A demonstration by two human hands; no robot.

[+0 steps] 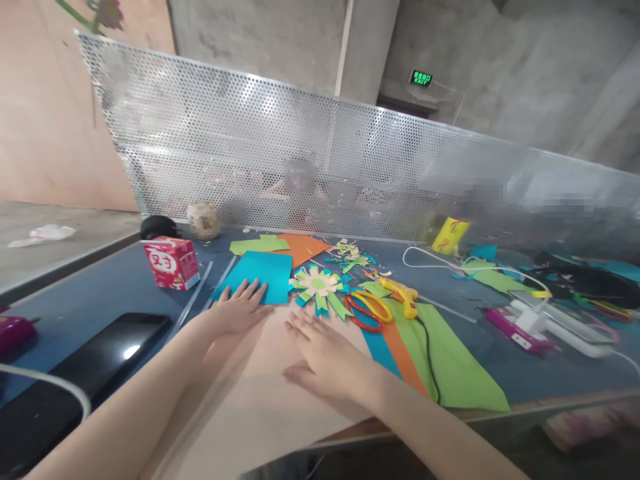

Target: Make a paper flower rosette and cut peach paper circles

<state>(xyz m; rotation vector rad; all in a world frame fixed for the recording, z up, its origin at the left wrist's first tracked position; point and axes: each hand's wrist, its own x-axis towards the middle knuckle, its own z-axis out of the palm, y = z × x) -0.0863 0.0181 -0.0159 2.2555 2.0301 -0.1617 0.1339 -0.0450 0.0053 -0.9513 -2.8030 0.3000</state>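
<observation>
Both my hands lie flat on a large beige paper sheet (260, 393) spread across the near edge of the blue table (100, 293). My left hand (241, 308) rests palm down at the sheet's far left corner, fingers stretched out, fingertips touching a teal paper sheet (260, 270). My right hand (323, 350) presses flat on the sheet's middle, fingers spread, holding nothing. Just beyond my fingers lies a layered paper flower (320, 285) in cream, green and teal.
Red and yellow scissors (367, 308) and a yellow glue gun (403, 293) lie on green, orange and teal paper strips (440, 353) to the right. A red carton (171, 262), a black phone (95, 363), paper scraps, cables and a perforated metal screen (300, 153) surround the work area.
</observation>
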